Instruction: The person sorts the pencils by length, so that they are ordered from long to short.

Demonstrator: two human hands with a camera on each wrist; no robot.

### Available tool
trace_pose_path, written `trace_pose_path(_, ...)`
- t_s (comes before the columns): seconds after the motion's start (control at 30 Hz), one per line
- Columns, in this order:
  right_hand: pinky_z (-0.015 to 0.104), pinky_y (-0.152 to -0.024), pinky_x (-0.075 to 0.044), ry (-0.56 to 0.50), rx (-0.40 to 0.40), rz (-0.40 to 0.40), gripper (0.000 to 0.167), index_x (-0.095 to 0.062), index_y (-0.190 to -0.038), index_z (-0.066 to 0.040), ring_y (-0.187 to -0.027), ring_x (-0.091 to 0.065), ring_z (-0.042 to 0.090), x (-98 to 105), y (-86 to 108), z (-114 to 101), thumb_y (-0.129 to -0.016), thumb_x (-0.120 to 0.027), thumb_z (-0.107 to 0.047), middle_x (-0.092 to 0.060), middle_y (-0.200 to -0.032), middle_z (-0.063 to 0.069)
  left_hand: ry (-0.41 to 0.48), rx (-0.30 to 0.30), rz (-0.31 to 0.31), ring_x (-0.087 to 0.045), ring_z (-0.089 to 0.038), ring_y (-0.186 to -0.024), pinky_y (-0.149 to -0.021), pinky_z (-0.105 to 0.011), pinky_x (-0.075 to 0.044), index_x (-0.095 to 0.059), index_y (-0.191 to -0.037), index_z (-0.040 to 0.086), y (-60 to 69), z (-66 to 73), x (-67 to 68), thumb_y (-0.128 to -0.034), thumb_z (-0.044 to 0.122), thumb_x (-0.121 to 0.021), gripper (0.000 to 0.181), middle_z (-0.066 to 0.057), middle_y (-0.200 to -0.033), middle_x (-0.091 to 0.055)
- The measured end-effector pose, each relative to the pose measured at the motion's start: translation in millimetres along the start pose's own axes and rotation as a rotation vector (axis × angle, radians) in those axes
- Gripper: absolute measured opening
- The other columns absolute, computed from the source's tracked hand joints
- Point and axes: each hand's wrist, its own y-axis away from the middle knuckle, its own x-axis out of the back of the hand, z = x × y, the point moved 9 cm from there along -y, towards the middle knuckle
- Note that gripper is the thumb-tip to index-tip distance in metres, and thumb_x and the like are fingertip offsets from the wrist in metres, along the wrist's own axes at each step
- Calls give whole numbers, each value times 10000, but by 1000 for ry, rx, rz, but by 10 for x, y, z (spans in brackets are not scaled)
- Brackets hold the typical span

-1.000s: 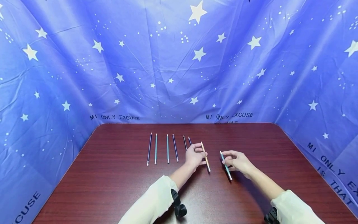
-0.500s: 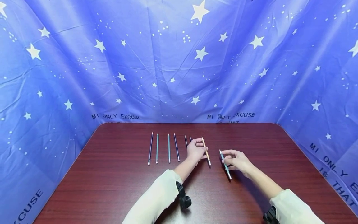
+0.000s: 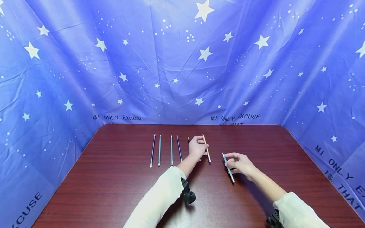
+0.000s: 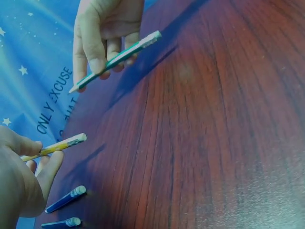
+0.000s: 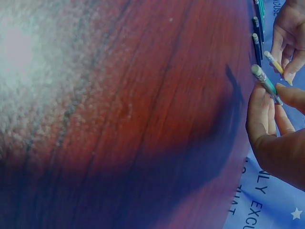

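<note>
In the head view my left hand [image 3: 197, 147] pinches a yellow pencil [image 3: 207, 148], its point toward the far edge and its eraser toward me. My right hand [image 3: 240, 164] holds a green pencil [image 3: 228, 168] between thumb and fingers, farther right and nearer to me. The left wrist view shows the yellow pencil [image 4: 56, 147] raised above the table, its shadow apart from it. Left of my left hand several pencils lie in a row, among them a dark blue pencil [image 3: 153, 150] and a teal pencil [image 3: 159, 150]. My left hand and forearm partly hide the row's right end.
The dark red wooden table [image 3: 108, 190] has rounded far corners. A blue curtain [image 3: 159, 63] with white stars hangs behind it and along both sides. Black wrist cameras sit at both white sleeves [image 3: 159, 196].
My left hand has moved away from me, and lately slightly left, carrying the yellow pencil toward the row. My right hand stays almost in place with the green pencil.
</note>
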Motion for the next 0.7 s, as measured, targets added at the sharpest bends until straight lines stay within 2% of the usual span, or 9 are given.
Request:
trace_pose_path(0.27, 301, -692, -571, -12, 16, -17, 530, -400, -1309, 133, -750, -645, 122, -5, 7, -56, -836, -598, -2, -615, -814, -31, -81, 15, 15, -638, -132, -660, -476, -274, -559, -600, -1153, 50, -64, -62, -3, -758, -85, -659, 422, -53, -885, -610)
trace_pose_path(0.47, 323, -715, -569, -1, 15, -6, 535, -402, -1315, 124, -776, -637, 118, 42, 12, -58, -838, -601, -16, -604, -807, -42, -122, -8, 5, -583, -112, -619, -467, -253, -549, -593, -1161, 46, -89, -75, -10, -764, -84, -660, 424, -49, -889, -593)
trace_pose_path(0.7, 331, -714, -574, -13, 19, -7, 522, -406, -1306, 131, -785, -627, 114, 34, 0, -40, -845, -599, -19, -605, -803, -42, -160, -16, -10, -581, -110, -634, -470, -249, -550, -585, -1175, 48, -104, -76, -43, -773, -65, -664, 426, -43, -906, -592)
